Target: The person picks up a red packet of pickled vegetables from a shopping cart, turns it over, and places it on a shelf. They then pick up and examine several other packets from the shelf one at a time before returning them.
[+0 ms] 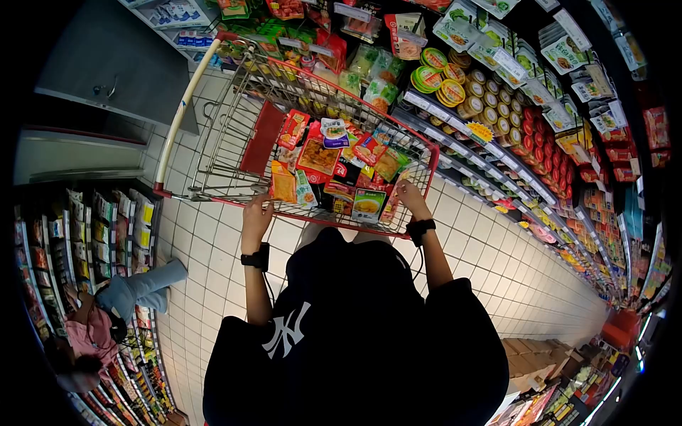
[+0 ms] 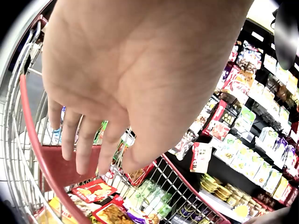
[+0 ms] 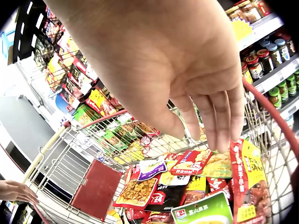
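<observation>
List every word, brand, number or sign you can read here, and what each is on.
"NY": black shirt, as a logo.
"山": green packet, within a line otherwise unclear.
"手小": red strip of the red-and-yellow packet, neighbouring characters unclear.
Too small or blurred: other packets, shelf tags, jars.

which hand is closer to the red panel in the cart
Left. The left hand is at the cart's side rail, near the red panel; the right hand is farther along, by the packets toward the other end.
</observation>
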### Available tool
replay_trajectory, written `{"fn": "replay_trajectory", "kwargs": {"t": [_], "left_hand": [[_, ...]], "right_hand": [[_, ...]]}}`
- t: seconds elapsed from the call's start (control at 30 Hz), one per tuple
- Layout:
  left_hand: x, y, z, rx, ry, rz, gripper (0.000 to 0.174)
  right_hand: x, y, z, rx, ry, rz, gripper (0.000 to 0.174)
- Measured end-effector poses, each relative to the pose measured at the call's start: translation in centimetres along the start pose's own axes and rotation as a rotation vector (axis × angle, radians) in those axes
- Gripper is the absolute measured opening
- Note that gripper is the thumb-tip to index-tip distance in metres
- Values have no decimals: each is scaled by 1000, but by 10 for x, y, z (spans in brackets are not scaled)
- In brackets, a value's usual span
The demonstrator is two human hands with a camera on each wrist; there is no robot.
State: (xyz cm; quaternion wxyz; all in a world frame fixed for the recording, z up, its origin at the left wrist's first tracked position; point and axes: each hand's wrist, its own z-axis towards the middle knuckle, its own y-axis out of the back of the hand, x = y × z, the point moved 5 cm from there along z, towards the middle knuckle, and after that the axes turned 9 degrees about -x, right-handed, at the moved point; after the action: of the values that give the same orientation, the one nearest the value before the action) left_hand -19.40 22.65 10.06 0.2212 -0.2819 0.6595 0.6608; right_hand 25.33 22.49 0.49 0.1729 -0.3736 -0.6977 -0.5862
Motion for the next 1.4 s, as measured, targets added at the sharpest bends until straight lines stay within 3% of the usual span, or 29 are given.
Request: {"fn": "replay_trajectory", "kwargs": {"t": [0.1, 0.3, 0.37, 0.47, 0.57, 0.63, 0.7, 0.73, 0.83, 0.87, 0.9, 0.97, 1.0, 1.03, 1.1, 1.13, 1.17, 1.23, 1.27, 1.3, 1.37, 1.4], "left_hand": [[41, -8, 21, 31, -26, 58, 18], [80, -12, 43, 22, -73, 171, 20], [76, -8, 51, -9, -144, 229, 21], [67, -12, 69, -148, -260, 268, 24], [65, -18, 77, -157, -228, 288, 25], [65, -19, 83, -151, -166, 262, 25], [63, -21, 87, -173, -182, 269, 26], [63, -21, 88, -185, -179, 277, 24], [64, -20, 93, -181, -150, 286, 23], [61, -19, 96, -186, -150, 269, 22], [60, -18, 96, -190, -166, 281, 23], [64, -21, 98, -164, -169, 285, 22], [69, -22, 96, -183, -171, 287, 20], [70, -23, 97, -168, -164, 298, 19], [70, -23, 96, -169, -147, 298, 15], [70, -23, 97, -173, -138, 301, 15], [70, -22, 98, -177, -144, 296, 15], [72, -20, 99, -185, -138, 291, 16], [72, -20, 98, -183, -152, 297, 18], [71, -18, 98, -182, -166, 302, 21], [69, -15, 96, -136, -136, 311, 22], [71, -15, 96, -111, -122, 279, 23]], "right_hand": [[-8, -43, 32, 85, -109, 1, 23], [8, -100, 67, 119, -94, -74, 35], [-15, -126, 81, 178, -190, -69, 41], [-56, -152, 116, 81, -270, 23, 44], [-33, -146, 126, 85, -396, -24, 46], [-44, -156, 142, 78, -441, -15, 53], [-57, -166, 163, -65, -326, -179, 61], [-66, -174, 173, -48, -456, -247, 69], [-48, -172, 183, -141, -466, -294, 74], [-67, -185, 193, -263, -467, -326, 80], [-90, -197, 202, -260, -466, -325, 80], [-113, -213, 208, -161, -651, -158, 99], [-127, -222, 211, -21, -704, -194, 108], [-132, -234, 215, -14, -699, -194, 108], [-136, -230, 222, -373, -636, -395, 86], [-127, -226, 223, -395, -656, -279, 83], [-118, -218, 225, -388, -649, -281, 83], [-108, -214, 227, -105, -669, -84, 83], [-88, -205, 224, -86, -621, -9, 69], [-101, -211, 224, -77, -615, -16, 69], [-141, -230, 227, -102, -628, 306, 53], [-150, -230, 232, -232, -337, 42, 40]]}}
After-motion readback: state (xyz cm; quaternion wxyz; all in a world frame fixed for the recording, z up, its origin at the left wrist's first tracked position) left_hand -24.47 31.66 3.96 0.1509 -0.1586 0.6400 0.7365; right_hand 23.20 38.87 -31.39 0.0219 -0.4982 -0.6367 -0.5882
